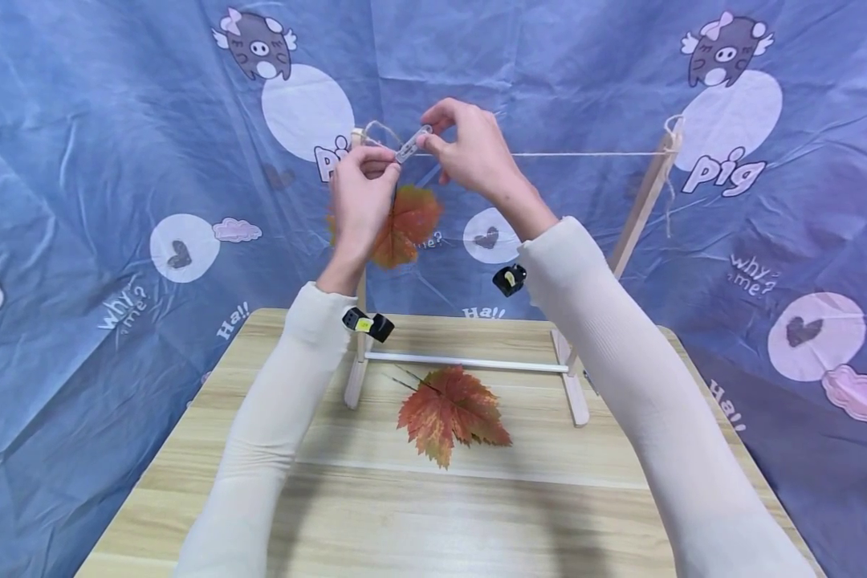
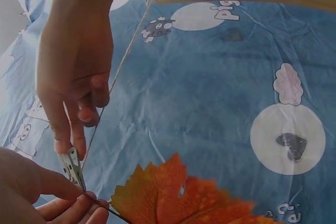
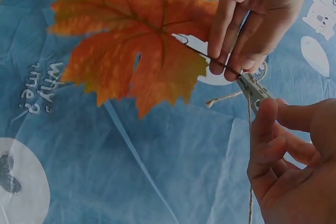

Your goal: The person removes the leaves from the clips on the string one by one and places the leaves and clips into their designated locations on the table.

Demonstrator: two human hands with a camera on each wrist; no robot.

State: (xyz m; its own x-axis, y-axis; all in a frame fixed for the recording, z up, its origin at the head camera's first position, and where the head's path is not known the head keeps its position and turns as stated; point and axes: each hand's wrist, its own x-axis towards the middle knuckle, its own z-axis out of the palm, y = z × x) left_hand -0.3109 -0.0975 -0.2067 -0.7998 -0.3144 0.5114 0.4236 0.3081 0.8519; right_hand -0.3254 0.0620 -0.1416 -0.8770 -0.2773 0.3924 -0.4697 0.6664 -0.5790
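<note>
My right hand (image 1: 473,148) pinches the handle end of a small clear clothespin (image 1: 413,144) beside the string. An orange-green artificial maple leaf (image 3: 142,40) hangs below my left hand (image 1: 364,193), whose thumb and fingers pinch its dark stem (image 3: 202,55). The stem's end meets the clothespin's tip at the string (image 2: 123,56), as both wrist views show. Whether the clothespin's tip is clamped on stem and string I cannot tell. On the table a second, redder maple leaf (image 1: 453,413) lies flat.
A wooden stand carries the string between its posts; the right post (image 1: 643,209) leans outward. A white crossbar (image 1: 470,363) joins its feet low on the wooden table (image 1: 405,514). Behind it hangs a blue printed cloth (image 1: 116,120).
</note>
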